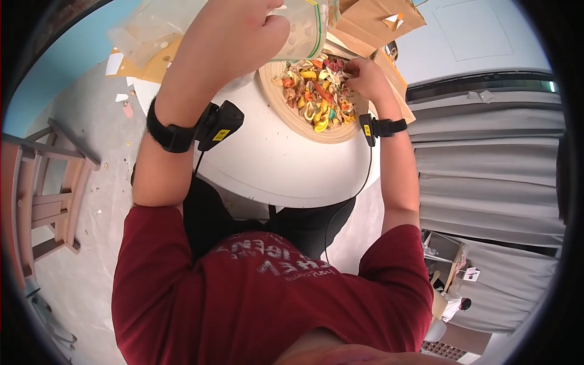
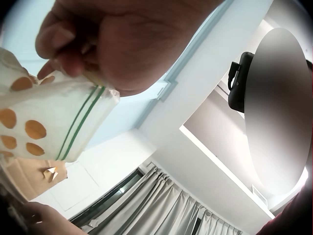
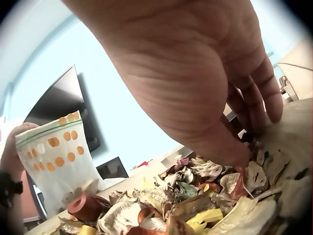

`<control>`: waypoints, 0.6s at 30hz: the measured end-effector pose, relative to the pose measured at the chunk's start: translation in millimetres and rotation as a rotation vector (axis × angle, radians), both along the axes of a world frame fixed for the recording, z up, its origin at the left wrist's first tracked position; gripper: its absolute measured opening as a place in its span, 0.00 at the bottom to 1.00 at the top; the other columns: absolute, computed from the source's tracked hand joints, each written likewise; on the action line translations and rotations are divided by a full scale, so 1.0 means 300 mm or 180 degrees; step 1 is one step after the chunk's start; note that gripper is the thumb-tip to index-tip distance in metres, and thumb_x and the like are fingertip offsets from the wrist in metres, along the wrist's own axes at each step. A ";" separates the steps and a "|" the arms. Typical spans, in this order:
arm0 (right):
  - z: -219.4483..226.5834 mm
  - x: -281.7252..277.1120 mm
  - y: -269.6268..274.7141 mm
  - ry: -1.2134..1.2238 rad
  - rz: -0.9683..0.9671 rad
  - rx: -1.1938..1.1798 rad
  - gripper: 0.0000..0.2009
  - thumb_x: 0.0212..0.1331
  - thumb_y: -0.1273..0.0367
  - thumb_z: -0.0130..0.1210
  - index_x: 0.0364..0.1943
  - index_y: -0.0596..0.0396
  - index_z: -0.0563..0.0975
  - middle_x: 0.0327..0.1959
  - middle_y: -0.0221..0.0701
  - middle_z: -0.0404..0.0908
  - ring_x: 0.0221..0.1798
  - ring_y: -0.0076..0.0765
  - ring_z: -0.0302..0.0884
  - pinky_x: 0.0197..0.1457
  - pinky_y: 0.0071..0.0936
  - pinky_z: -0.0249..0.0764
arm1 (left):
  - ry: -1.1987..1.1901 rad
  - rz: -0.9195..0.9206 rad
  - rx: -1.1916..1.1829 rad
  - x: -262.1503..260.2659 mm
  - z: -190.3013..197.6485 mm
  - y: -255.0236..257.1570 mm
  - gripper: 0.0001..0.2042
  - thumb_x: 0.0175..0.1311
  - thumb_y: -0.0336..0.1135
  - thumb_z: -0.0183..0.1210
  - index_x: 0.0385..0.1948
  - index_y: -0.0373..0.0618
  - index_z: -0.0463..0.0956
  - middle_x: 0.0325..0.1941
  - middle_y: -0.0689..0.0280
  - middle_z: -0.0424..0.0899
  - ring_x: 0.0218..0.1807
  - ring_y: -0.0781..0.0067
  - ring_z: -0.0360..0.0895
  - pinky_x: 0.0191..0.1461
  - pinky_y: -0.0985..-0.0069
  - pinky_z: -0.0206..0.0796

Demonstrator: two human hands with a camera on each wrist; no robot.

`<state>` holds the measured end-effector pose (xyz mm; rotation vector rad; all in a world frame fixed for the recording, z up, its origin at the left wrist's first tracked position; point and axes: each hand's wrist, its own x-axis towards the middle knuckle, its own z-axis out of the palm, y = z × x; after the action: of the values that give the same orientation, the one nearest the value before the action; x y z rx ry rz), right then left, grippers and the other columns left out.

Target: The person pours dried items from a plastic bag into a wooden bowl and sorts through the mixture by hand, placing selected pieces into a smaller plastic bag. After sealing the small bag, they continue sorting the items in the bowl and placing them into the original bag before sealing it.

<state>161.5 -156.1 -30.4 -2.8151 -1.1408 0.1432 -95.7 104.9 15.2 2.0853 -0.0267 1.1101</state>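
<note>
In the head view my left hand [image 1: 243,36] is raised over the table's far left side. It grips the top of a translucent zip bag [image 2: 36,122] with orange dots and a green seal line. In the right wrist view the bag hangs beside the plate, with dried bits low inside it. A round wooden plate [image 1: 277,106] carries a heap of potpourri [image 1: 316,91], dried petals and slices in yellow, red and brown. My right hand [image 1: 368,79] reaches down at the plate's right side. Its thumb touches the heap, and its fingers point down behind, their tips partly hidden.
The plate stands on a white round table [image 1: 255,164]. Brown paper bags [image 1: 371,21] lie behind it, and a yellowish packet [image 1: 149,64] is at the far left. A wooden chair [image 1: 52,182] stands to the left, with grey curtains [image 1: 486,158] to the right.
</note>
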 end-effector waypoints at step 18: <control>-0.023 -0.012 -0.007 -0.0093 0.0157 -0.0017 0.21 0.48 0.68 0.66 0.50 0.55 0.85 0.41 0.45 0.88 0.47 0.53 0.86 0.53 0.42 0.81 | 0.0485 0.0025 -0.0273 -0.007 -0.042 -0.031 0.19 0.61 0.33 0.56 0.50 0.30 0.83 0.20 0.55 0.79 0.21 0.70 0.76 0.31 0.72 0.68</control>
<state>157.8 -158.3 -37.2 -2.8041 -1.2182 0.1094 -97.8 95.7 2.7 2.0884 0.1013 0.9376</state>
